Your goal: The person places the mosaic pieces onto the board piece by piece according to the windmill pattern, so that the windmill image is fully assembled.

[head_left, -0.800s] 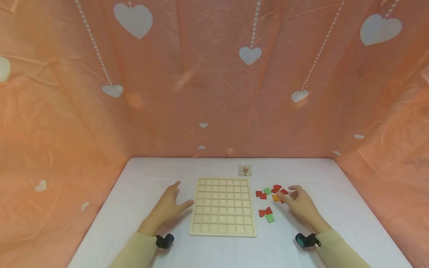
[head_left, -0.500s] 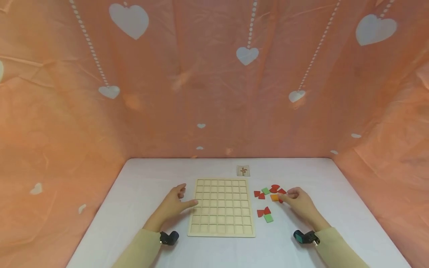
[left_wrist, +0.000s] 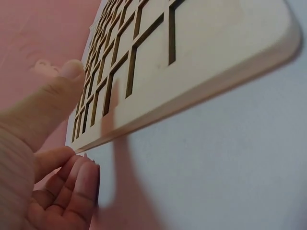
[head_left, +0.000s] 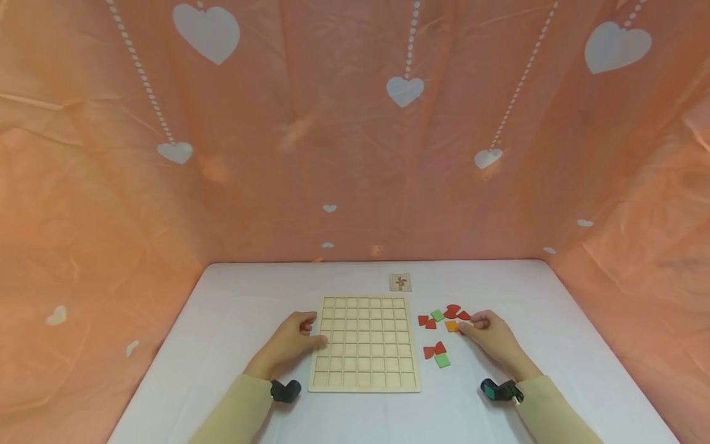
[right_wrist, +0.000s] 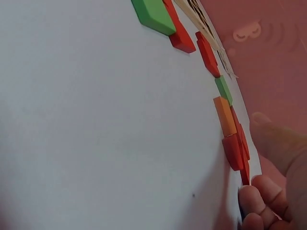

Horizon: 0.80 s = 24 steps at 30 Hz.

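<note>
A pale wooden grid board [head_left: 363, 342] lies flat on the white table [head_left: 249, 296], its cells empty. My left hand [head_left: 310, 330] holds its left edge: the thumb [left_wrist: 50, 103] lies on the rim and the curled fingers [left_wrist: 72, 184] sit beside it. Right of the board lie loose tiles: red [head_left: 427, 321], green [head_left: 437, 315], orange [head_left: 452, 326], and a red pair [head_left: 434, 351] with a green one [head_left: 442, 361]. My right hand [head_left: 471, 322] pinches a red tile [right_wrist: 245, 170] at the cluster's right end, fingers [right_wrist: 254, 201] curled.
A small pattern card [head_left: 400, 282] lies behind the board. Orange cloth with white hearts [head_left: 405, 91] walls the table on three sides. A small dark camera is strapped at each wrist [head_left: 285, 390].
My left hand slid right from the bare table to the board's edge and curled its fingers. My right hand's spread fingers closed onto the red tile.
</note>
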Tool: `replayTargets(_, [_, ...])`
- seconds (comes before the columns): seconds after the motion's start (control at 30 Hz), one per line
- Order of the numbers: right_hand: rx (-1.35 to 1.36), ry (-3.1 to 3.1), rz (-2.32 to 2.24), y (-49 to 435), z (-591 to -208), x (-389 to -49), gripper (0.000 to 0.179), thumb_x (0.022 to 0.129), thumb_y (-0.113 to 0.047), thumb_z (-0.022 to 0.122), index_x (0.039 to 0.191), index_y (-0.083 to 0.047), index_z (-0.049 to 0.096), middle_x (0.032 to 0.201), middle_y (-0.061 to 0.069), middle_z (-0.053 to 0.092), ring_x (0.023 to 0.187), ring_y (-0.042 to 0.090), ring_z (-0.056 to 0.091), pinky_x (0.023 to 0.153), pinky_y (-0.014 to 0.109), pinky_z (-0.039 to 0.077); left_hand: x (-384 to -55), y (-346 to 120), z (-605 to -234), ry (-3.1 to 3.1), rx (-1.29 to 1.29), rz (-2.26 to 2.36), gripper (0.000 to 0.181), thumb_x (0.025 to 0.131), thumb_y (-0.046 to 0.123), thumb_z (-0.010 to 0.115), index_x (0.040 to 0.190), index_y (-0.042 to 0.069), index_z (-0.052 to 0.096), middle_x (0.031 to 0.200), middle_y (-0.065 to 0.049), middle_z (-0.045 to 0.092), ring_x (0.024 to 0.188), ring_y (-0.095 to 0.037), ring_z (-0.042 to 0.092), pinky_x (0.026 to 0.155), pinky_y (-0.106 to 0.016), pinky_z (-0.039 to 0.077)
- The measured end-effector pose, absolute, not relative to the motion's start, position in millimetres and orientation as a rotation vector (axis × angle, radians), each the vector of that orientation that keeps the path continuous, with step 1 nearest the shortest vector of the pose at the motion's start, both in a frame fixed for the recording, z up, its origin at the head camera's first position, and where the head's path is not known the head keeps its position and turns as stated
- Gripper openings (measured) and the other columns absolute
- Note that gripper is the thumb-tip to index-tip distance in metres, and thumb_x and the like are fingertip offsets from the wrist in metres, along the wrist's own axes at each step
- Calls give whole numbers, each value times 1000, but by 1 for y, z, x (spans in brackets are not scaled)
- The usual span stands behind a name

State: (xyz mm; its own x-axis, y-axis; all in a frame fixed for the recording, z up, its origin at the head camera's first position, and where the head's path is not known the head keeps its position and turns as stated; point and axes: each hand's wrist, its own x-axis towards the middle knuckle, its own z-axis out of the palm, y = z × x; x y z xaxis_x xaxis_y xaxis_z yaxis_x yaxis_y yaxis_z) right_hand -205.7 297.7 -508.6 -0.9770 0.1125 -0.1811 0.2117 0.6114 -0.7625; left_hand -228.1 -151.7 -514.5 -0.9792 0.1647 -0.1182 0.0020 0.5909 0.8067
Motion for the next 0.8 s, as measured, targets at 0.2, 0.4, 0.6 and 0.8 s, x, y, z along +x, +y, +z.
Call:
replayTargets(0.2, [288, 2725, -1306, 291, -507, -215, 68, 87, -52, 67, 127, 0, 48, 101, 12, 55, 94, 27, 50, 79, 34, 46, -229, -152, -517, 2588, 144, 1425, 74, 75, 21, 84, 137, -3, 50, 110, -9, 53, 93, -19, 52, 81, -34, 49])
replayTargets(0.4, [374, 2723, -1304, 287, -508, -228, 69, 89, -52, 63, 130, 0, 46, 118, 20, 53, 105, 33, 49, 89, 44, 50, -230, -150, -520, 2592, 148, 1441, 66, 78, 12, 81, 135, -4, 52, 107, -10, 51, 92, -18, 52, 80, -31, 48])
replayTargets(0.6, [394, 2792, -1221, 280, -512, -238, 64, 91, -50, 62, 129, 0, 51, 121, 23, 54, 109, 38, 45, 91, 51, 45, -228, -150, -520, 2583, 155, 1465, 65, 78, 9, 81, 135, -3, 52, 111, -11, 51, 95, -19, 54, 85, -34, 50])
replayTargets(0.8, [426, 2839, -1138, 277, -512, -239, 56, 92, -44, 63, 126, 0, 54, 120, 24, 53, 112, 43, 38, 91, 61, 36, -226, -152, -521, 2562, 160, 1454, 68, 79, 9, 80, 138, -2, 48, 118, -10, 50, 107, -22, 56, 92, -37, 50])
